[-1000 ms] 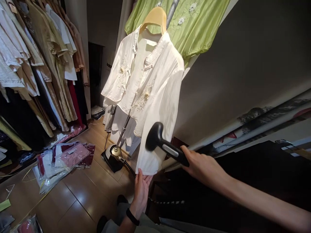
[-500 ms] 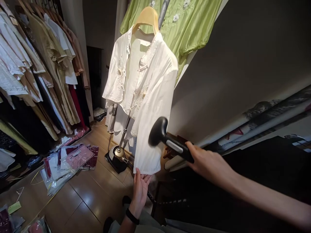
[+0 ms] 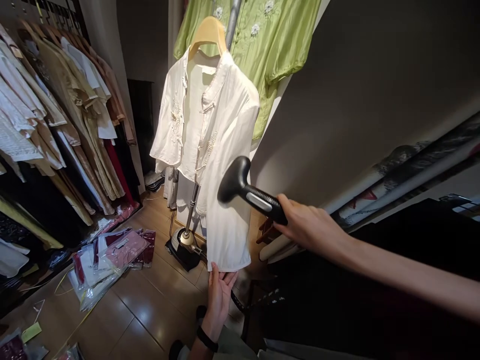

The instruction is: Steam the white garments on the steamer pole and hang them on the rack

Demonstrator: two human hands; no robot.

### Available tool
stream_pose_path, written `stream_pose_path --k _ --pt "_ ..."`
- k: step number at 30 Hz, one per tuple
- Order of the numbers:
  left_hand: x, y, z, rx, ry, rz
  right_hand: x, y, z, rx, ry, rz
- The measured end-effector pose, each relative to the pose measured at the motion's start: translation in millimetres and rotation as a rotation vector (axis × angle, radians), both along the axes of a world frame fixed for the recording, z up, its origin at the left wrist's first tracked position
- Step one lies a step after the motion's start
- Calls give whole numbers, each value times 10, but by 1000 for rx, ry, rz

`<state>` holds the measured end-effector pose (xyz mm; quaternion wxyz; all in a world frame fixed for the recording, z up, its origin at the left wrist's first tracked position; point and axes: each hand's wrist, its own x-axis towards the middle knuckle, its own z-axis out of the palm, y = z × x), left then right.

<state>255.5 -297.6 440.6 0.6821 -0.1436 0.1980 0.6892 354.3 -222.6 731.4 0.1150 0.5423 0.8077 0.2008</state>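
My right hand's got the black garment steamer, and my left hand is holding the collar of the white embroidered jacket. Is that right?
Not quite. The head view shows your left hand at the sleeve hem of the white embroidered jacket. Your right hand does have the black garment steamer.

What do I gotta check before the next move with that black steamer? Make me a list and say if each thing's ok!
1. White embroidered cloth jacket on its yellowish hanger: ok.
2. Left hand at the hem of the jacket's long white sleeve: ok, thumb in front.
3. Right hand gripping the black handheld steamer by its handle: ok.
4. Steamer head clear of the left hand: ok, it's higher up the sleeve.
5. Steamer head touching the cloth: cannot tell from this one view.
6. Steam coming out: cannot tell; none shows.
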Motion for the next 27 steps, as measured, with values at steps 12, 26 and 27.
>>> stream_pose_path --k 12,26,27 --pt "-77 -7 6 -8 69 20 12 -59 -483 -161 -52 155" --pt "12 -23 -53 50 123 -17 -99 310 166 200 275 -4" --pt "11 -21 -54 51 128 -13 -94 302 137 193 304 -5"
